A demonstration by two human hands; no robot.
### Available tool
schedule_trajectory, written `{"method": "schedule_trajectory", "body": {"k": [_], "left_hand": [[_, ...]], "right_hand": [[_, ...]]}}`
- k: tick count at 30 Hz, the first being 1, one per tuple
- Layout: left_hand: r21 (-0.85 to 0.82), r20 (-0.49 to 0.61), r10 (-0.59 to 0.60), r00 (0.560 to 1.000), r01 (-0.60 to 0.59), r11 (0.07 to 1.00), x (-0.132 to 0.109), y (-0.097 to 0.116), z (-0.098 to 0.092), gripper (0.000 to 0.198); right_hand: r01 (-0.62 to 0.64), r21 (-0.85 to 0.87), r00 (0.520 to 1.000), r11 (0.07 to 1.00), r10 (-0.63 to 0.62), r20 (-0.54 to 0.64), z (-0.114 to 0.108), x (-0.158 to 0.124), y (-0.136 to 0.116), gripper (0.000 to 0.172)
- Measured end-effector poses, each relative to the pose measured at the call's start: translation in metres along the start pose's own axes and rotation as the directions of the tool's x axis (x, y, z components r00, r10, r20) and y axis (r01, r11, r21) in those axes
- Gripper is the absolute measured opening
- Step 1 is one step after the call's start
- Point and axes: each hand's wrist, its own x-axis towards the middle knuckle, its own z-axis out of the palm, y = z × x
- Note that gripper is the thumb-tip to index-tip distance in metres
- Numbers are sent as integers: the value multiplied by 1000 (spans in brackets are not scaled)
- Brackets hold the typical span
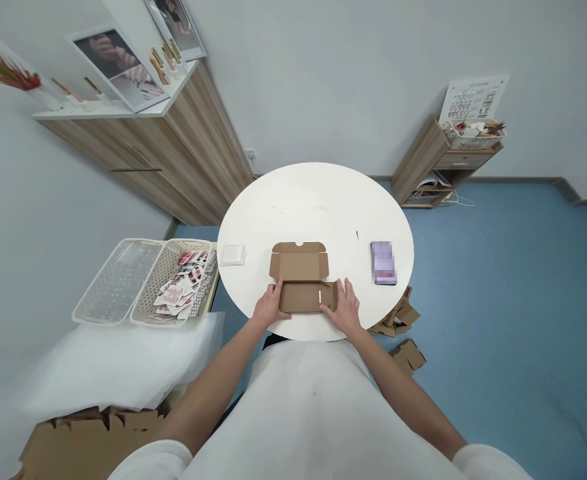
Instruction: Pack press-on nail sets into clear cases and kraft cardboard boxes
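A brown cardboard mailer box (298, 297) lies on the white round table (318, 193), its lid (298, 263) folded back and its inside showing. At the box's left side, my left hand (269, 307) grips the edge, thumb along the front. My right hand (345, 309) holds the right side, with the thumb reaching over the front edge and the fingers at the outside of the side panel. A small white strip (319, 297) shows inside the box near my right thumb.
A white packet (233, 255) lies left on the table, a purple pack (383, 263) right. White baskets (141, 280), one with printed cards (181, 290), stand at the left. Folded cardboard (407, 357) lies on the floor at right; more cardboard (91, 443) sits lower left.
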Motion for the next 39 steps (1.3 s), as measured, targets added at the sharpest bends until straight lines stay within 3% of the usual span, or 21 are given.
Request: {"method": "schedule_trajectory", "body": {"k": [2, 4, 7, 9, 14, 19, 22, 29, 34, 39], "left_hand": [[-4, -8, -11, 1000, 11, 1000, 0, 1, 1, 117], [-6, -10, -22, 1000, 22, 1000, 0, 3, 1, 117], [-9, -5, -29, 1000, 29, 1000, -1, 5, 0, 118], [-15, -6, -32, 999, 32, 999, -2, 6, 0, 118], [-33, -20, -51, 998, 50, 998, -5, 7, 1, 118], [-12, -42, -67, 997, 67, 998, -6, 8, 5, 119], [9, -47, -67, 997, 67, 998, -6, 9, 6, 119], [69, -24, -52, 998, 54, 996, -7, 20, 10, 119], [76, -19, -34, 999, 35, 996, -9, 22, 11, 120], [68, -16, -49, 999, 50, 996, -10, 22, 12, 119]], "right_hand": [[-184, 303, 983, 935, 180, 39, 1, -3, 6, 88], [-314, 558, 949, 768, 265, 170, 1, -2, 7, 83], [-413, 725, 910, 551, 266, 317, -1, 2, 4, 60], [-379, 767, 925, 517, 233, 301, -2, 4, 0, 50], [-257, 717, 962, 648, 242, 126, -2, 8, -4, 46], [-151, 511, 987, 846, 155, 36, 1, 8, -4, 44], [-119, 382, 992, 916, 126, 8, 7, 4, -8, 44], [-150, 230, 988, 962, 154, 2, 20, 5, -24, 52], [-271, 83, 953, 959, 255, 161, 12, 22, -17, 30], [-261, -72, 937, 963, 270, 220, 11, 32, -15, 18]]}}
